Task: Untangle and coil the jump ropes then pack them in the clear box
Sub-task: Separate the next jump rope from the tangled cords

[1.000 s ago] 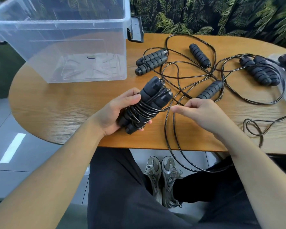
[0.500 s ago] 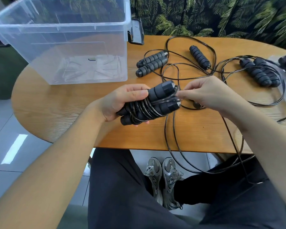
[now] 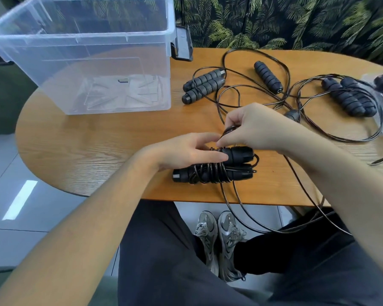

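Lowered onto the table [image 3: 80,151] now, the bundle [image 3: 214,167] sits under the left hand [image 3: 186,151]'s flat fingers; right hand [image 3: 250,127] pinches springy, slick cord [image 3: 230,129]. Grip the foam handles.

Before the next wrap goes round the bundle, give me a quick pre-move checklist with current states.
1. Black wrapped pair of jump-rope handles steadied: ok, the left hand lies on it with straight fingers.
2. Cord under control: ok, the right hand pinches the thin black cord above the bundle.
3. Slack free: not ok, the cord hangs off the oval wooden table edge over the lap.
4. Clear plastic box open: ok, no lid, no rope inside.
5. Other ropes untangled: not ok, the loose cords cross each other.
6. Wraps tight: cannot tell.
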Tool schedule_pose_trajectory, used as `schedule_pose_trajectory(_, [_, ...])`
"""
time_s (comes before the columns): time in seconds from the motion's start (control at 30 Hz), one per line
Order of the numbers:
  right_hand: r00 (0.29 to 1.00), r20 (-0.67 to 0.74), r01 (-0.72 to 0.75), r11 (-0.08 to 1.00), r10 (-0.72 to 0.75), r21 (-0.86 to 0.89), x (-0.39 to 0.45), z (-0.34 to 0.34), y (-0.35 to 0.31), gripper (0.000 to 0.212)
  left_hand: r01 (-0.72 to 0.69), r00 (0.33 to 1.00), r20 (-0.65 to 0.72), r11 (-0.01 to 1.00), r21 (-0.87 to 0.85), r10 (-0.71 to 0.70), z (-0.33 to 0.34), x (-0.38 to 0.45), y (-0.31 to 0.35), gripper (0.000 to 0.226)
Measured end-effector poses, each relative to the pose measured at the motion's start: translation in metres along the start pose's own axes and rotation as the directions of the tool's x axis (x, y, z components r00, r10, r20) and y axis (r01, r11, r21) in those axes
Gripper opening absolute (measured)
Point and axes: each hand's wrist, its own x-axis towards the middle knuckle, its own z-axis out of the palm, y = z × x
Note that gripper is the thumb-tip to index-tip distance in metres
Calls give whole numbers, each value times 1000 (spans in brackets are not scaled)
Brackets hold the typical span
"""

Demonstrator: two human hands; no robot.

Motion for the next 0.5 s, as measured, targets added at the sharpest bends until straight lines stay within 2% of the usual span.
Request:
schedule_pose_trajectory(0.1, [996,-60,50,990,-58,-132,-2,5,-12,28,-23,999,22,980,-200,28,1,-2,-3,44])
schedule_pose_trajectory(0.2, [992,-79,80,979,-96,-189,-8,8,-24,37,1,1000,-2,946,-324,-2,0,-4,-11,46])
schedule_pose_trajectory(0.33, [984,-107,108,955,-142,-278,-19,17,-30,37,-76,997,-40,887,-456,64,-1,-3,-27,42])
schedule_pose_trajectory(0.43, [977,-153,102,959,-146,-264,-32,22,-29,32,-181,984,-98,828,-531,152,1,-3,-35,29])
schedule_pose_trajectory(0.5, [969,-203,109,978,-144,-176,-41,26,-28,23,-237,972,-147,763,-601,185,0,-4,-38,32])
